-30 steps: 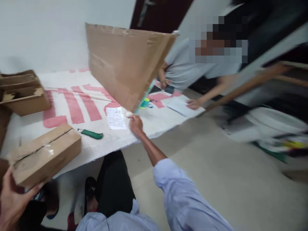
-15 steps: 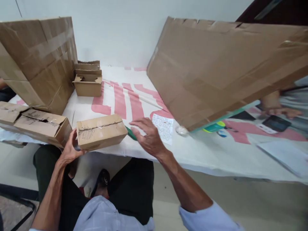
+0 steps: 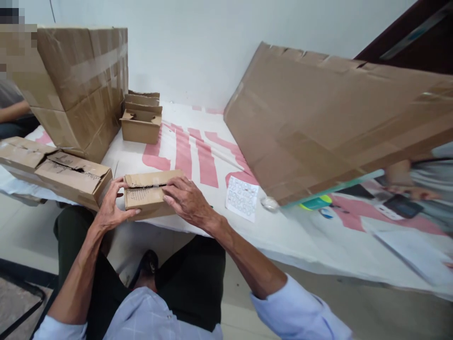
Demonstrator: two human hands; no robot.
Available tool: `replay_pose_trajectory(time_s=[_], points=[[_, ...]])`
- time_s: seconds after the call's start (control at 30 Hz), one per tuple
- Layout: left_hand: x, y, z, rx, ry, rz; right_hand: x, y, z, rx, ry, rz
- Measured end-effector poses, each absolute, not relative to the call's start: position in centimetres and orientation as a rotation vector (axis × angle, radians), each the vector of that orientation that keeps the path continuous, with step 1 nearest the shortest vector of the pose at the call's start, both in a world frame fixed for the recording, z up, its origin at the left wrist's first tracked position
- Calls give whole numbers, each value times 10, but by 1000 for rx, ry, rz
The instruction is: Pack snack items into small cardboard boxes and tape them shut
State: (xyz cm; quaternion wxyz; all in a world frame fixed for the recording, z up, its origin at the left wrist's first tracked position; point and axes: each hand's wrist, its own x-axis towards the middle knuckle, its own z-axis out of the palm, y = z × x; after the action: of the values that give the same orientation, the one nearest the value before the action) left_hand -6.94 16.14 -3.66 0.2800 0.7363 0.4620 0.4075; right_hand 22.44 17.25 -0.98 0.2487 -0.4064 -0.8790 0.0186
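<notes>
A small cardboard box (image 3: 152,179) lies near the table's front edge, its top seam slightly gapped and dark writing on its upper face. My left hand (image 3: 115,210) grips its left end, thumb low on the front and fingers behind the corner. At the right end, my right hand (image 3: 187,200) is closed over the box, with fingertips at the seam. What that palm covers is hidden. Just left of my left hand stands a longer cardboard box (image 3: 71,172) with a torn top seam. A sheet printed with rings (image 3: 242,198) lies to the right.
Open cardboard boxes (image 3: 141,127) stand farther back, beside a large taped carton (image 3: 85,80). A big cardboard panel (image 3: 329,118) leans across the right side. Under it are a clear round item (image 3: 269,204) and a green bottle-like object (image 3: 316,202). Another person's hand (image 3: 421,192) is near a dark device.
My right hand has moved left from beside the green item onto the box's right end. My left hand still holds the left end. The view has shifted a little left.
</notes>
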Motion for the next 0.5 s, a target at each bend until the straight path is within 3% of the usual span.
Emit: replay_pose_trajectory(time_s=[0.5], points=[[-71,170,-34,2093,1205,962,213,170,-2,-1120,-2269,232]])
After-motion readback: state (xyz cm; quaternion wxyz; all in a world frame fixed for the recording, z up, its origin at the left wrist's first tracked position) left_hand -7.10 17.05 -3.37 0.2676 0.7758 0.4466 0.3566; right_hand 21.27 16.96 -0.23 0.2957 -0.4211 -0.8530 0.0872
